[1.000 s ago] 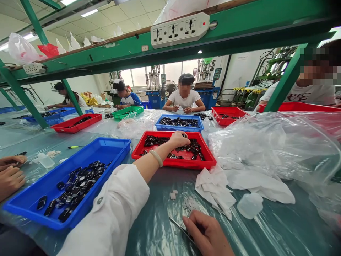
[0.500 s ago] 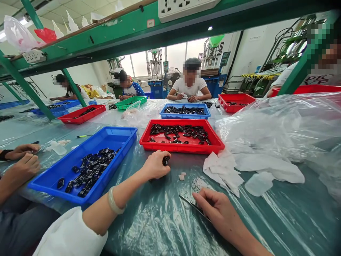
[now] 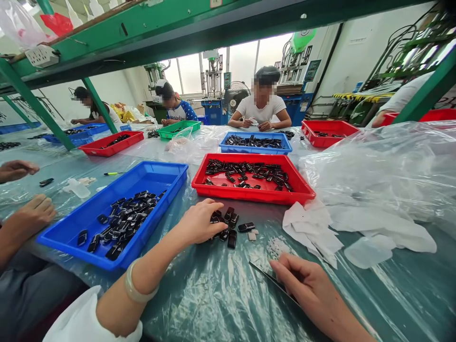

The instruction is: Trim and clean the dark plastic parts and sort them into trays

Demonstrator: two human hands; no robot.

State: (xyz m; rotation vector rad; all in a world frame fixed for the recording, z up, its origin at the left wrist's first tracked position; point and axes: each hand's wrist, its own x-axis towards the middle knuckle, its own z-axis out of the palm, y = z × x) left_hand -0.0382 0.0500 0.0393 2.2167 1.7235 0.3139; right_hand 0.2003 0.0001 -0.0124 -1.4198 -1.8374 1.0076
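My left hand (image 3: 198, 221) rests at a loose pile of small glossy black parts (image 3: 232, 238) on the plastic-covered table, its thumb and fingers apart. It partly hides the pile. A separate black part (image 3: 246, 227) lies just right of the others, by some small whitish blocks (image 3: 252, 235). Low on the right, my right hand (image 3: 308, 280) is closed around tweezers (image 3: 264, 271), whose tip points up and left. Beyond that hand is a scatter of tiny white bits (image 3: 279, 247).
A blue tray (image 3: 67, 251) and a red tray (image 3: 254, 196) hold black parts. Crumpled white cloth (image 3: 308, 228), a translucent bottle (image 3: 368, 251) and plastic sheeting (image 3: 388, 171) lie right. A co-worker's hands (image 3: 35, 213) are at left. A green shelf beam (image 3: 149, 40) crosses above.
My left hand has opened and several black parts now lie spread on the table beside it. The right hand keeps the tweezers. The view has shifted slightly.
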